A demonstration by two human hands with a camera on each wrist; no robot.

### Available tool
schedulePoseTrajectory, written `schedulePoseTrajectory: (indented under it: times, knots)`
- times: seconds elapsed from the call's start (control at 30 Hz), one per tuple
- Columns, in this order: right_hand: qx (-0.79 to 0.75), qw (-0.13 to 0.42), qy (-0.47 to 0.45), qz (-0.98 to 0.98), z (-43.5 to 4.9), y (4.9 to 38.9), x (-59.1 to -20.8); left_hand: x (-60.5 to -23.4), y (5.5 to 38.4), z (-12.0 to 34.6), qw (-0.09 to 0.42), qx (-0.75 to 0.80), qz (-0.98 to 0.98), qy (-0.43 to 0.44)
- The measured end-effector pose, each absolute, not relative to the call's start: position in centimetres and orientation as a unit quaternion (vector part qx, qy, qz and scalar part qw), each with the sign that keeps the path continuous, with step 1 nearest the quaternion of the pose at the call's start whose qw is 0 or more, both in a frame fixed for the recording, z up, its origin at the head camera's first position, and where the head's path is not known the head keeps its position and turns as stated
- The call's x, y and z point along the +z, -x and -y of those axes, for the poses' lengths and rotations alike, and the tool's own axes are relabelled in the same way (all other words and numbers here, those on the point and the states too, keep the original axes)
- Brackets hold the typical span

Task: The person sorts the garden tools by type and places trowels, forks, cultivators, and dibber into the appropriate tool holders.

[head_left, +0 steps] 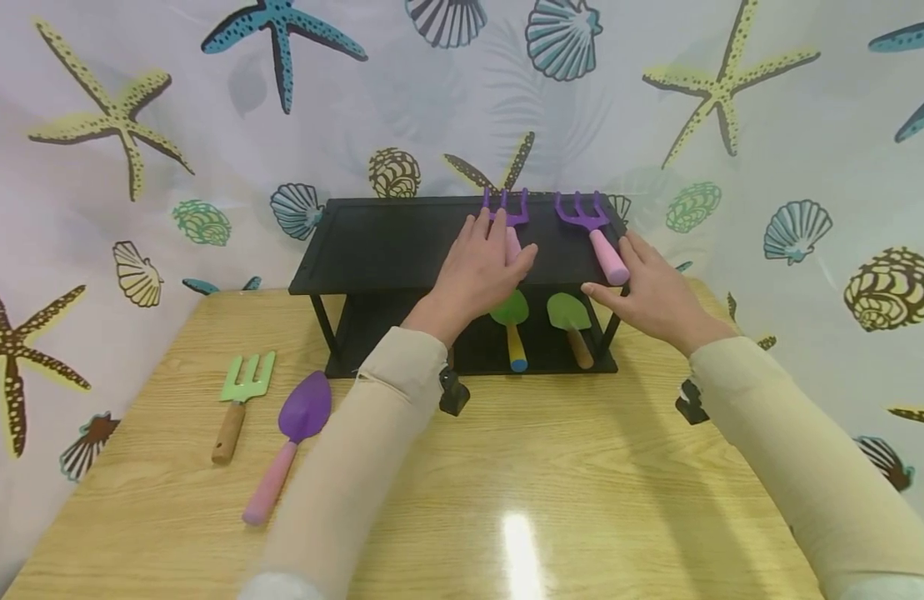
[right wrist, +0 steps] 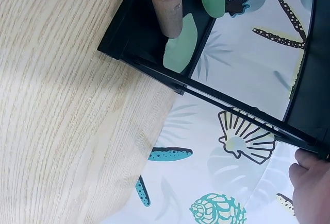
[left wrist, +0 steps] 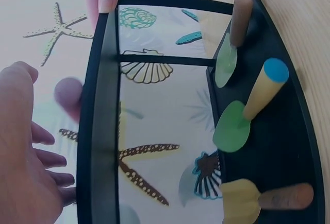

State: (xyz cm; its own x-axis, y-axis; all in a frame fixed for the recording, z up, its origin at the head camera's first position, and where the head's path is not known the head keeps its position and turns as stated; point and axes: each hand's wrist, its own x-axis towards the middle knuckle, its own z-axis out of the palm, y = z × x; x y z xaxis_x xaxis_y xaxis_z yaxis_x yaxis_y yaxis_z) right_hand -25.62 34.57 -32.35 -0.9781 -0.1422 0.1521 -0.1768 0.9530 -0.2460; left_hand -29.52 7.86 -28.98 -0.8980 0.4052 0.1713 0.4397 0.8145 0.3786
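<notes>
My left hand (head_left: 480,265) is over the upper shelf of a black two-tier rack (head_left: 402,242), fingers extended beside a purple hand fork (head_left: 517,220) with a pink handle. That handle lies between its fingers and thumb, partly covered; in the left wrist view the fingers are apart from it. My right hand (head_left: 656,292) touches the rack's front right corner, its thumb at the front edge and its fingers along the side. Just left of it lies a second purple hand fork (head_left: 587,218), tines toward the back, its pink handle end at the front edge.
On the lower shelf lie two green trowels (head_left: 511,308) and a yellow-bladed tool (left wrist: 241,198), mostly hidden from the head view. A green hand fork (head_left: 246,383) and a purple trowel (head_left: 306,407) lie on the wooden table (head_left: 581,483) at left. A patterned curtain (head_left: 447,108) hangs behind.
</notes>
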Motion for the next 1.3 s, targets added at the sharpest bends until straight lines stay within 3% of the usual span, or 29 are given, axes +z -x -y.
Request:
schedulePoseTrajectory:
  times: [1.3]
  knots:
    - [0.132,0.063,-0.084,0.986,-34.1,25.4,-31.9,-30.6,23.2,4.9,0.15,-0.221,0.93,0.252]
